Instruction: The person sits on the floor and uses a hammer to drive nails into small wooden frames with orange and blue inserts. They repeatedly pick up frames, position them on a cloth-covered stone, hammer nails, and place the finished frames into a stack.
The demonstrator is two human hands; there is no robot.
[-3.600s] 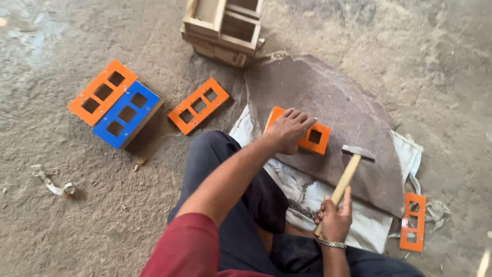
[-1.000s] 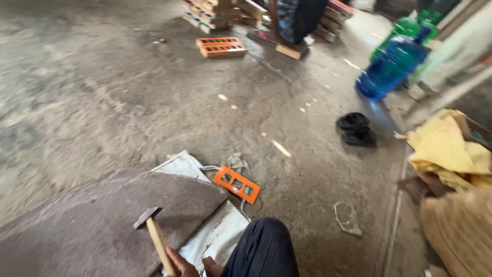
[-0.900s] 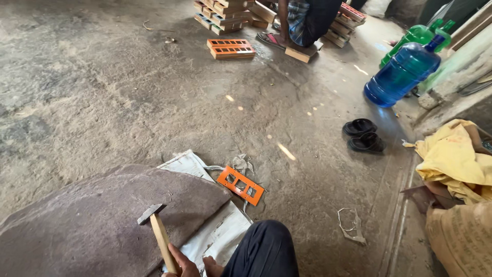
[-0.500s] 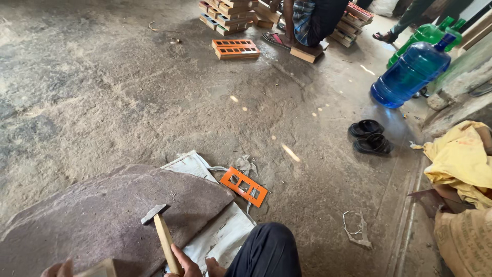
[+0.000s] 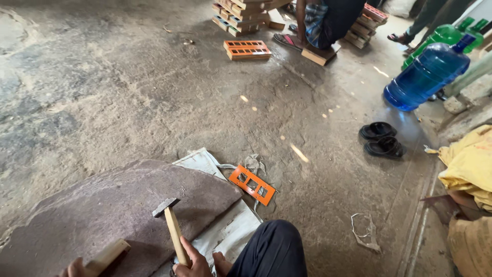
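- Hammer with a pale wooden handle and a dark steel head [image 5: 171, 225] stands in the lower left of the frame, head uppermost and tilted left, over the big flat brown stone slab [image 5: 102, 205].
- I see my right hand [image 5: 197, 261] at the bottom edge with its grip closed round the lower end of the handle; the steel head sits just above the slab, and I cannot tell whether it touches.
- My left hand [image 5: 77, 268] only peeks in at the bottom left corner. It is against a pale wooden block [image 5: 106, 256] lying on the slab, but I cannot tell whether its grip is closed on it.
- My knee in dark trousers [image 5: 269, 249] fills the bottom centre, just right of the hammer hand.
- A white woven sack [image 5: 225, 231] lies under the slab's right edge, and an orange plastic frame with rectangular openings [image 5: 252, 184] rests on the floor just beside it, a little right of centre.
- Upper right: a large blue water bottle [image 5: 428, 77] on its side, with a pair of black sandals [image 5: 382, 139] near it.
- Top centre: a stack of wooden-and-orange frames [image 5: 247, 50], another person crouching [image 5: 330, 20] just to the right of it.
- Yellow cloth [image 5: 469, 164] hangs at the right edge.
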